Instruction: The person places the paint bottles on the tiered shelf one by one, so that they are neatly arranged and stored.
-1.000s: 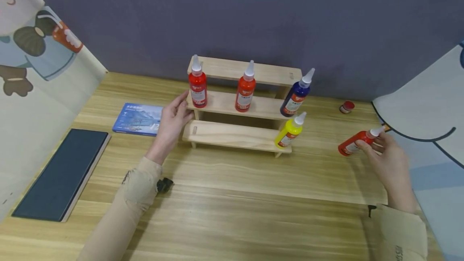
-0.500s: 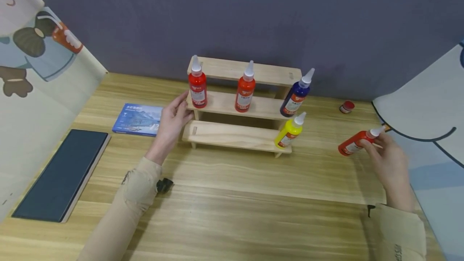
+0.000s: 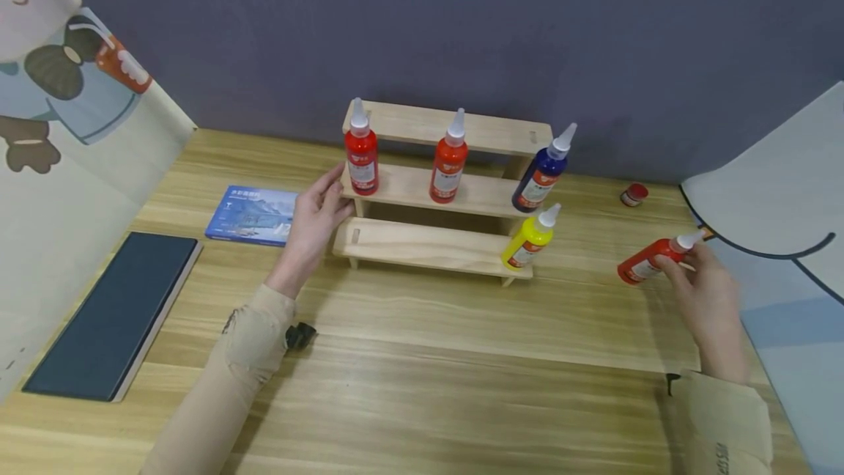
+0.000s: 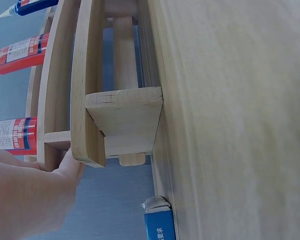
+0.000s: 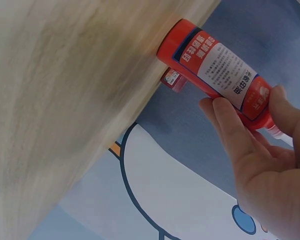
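Note:
My right hand (image 3: 712,299) pinches a red ink bottle (image 3: 649,261) near its white pointed nozzle, thumb against fingers. The bottle leans toward that hand, close over the table's right side; whether its base touches the wood I cannot tell. At the left end of a tiered wooden rack (image 3: 428,246), my left hand (image 3: 313,222) grips the tier ends, its fingertips partly hidden. The rack's middle tier bears a red bottle (image 3: 362,163), another red bottle (image 3: 448,173) and a dark blue bottle (image 3: 539,180). A yellow bottle (image 3: 529,244) stands at the lowest tier's right end.
A small red-lidded jar (image 3: 634,195) stands at the back right. Left of the rack lies a blue box (image 3: 250,215), partly behind my left hand, with a dark flat panel (image 3: 115,314) farther left. A grey wall (image 3: 428,28) closes off the back.
The right hand has shifted its grip slightly on the red ink bottle, which stays nearly in place. My left hand and the rack keep their positions, while the head view shifts very slightly.

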The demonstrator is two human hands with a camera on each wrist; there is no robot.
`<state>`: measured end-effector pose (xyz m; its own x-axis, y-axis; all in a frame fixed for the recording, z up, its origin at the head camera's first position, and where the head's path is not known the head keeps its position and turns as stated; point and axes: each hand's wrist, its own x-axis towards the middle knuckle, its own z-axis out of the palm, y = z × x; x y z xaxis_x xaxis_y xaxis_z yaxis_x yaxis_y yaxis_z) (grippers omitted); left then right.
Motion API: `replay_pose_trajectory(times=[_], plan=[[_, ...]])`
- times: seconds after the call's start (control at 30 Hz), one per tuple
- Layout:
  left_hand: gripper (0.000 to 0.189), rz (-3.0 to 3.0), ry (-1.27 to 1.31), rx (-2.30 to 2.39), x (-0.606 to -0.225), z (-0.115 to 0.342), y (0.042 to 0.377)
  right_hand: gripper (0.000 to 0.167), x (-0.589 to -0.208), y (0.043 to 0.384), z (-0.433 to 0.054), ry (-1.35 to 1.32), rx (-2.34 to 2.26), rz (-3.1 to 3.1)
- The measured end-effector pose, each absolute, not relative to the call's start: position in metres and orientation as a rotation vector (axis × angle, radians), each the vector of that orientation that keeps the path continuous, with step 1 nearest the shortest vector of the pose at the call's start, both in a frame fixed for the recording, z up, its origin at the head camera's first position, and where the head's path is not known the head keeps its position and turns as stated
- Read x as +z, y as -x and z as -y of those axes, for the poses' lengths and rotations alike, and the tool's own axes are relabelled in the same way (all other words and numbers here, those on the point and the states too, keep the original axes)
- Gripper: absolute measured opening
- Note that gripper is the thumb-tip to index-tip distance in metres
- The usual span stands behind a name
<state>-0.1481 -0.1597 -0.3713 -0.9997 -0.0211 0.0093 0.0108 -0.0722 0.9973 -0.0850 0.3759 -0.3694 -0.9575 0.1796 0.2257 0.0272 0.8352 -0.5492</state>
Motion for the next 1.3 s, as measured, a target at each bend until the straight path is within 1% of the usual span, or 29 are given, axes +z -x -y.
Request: replay_pose_trajectory(times=[0.27,0.43,0.8,1.0,1.2,1.3], plan=[[0.05,2.131,-0.024,-2.279,-0.37,0.16,0.148,0.042,-0.368,0.085,-0.372,0.222,0.814,2.741],[0.05,2.126,-0.02,-2.283,-0.371,0.16,0.149,0.046,-0.365,0.084,-0.371,0.252,0.812,2.772],[0.05,2.138,-0.013,-2.269,-0.371,0.16,0.149,0.044,-0.365,0.082,-0.372,0.243,0.813,2.772],[0.05,2.131,-0.036,-2.278,-0.371,0.161,0.148,0.045,-0.358,0.078,-0.368,0.209,0.793,2.748],[0.05,2.127,-0.031,-2.281,-0.371,0.16,0.149,0.052,-0.346,0.071,-0.356,0.19,0.801,2.766],[0.05,2.128,-0.031,-2.28,-0.372,0.159,0.149,0.052,-0.34,0.066,-0.349,0.181,0.807,2.759]])
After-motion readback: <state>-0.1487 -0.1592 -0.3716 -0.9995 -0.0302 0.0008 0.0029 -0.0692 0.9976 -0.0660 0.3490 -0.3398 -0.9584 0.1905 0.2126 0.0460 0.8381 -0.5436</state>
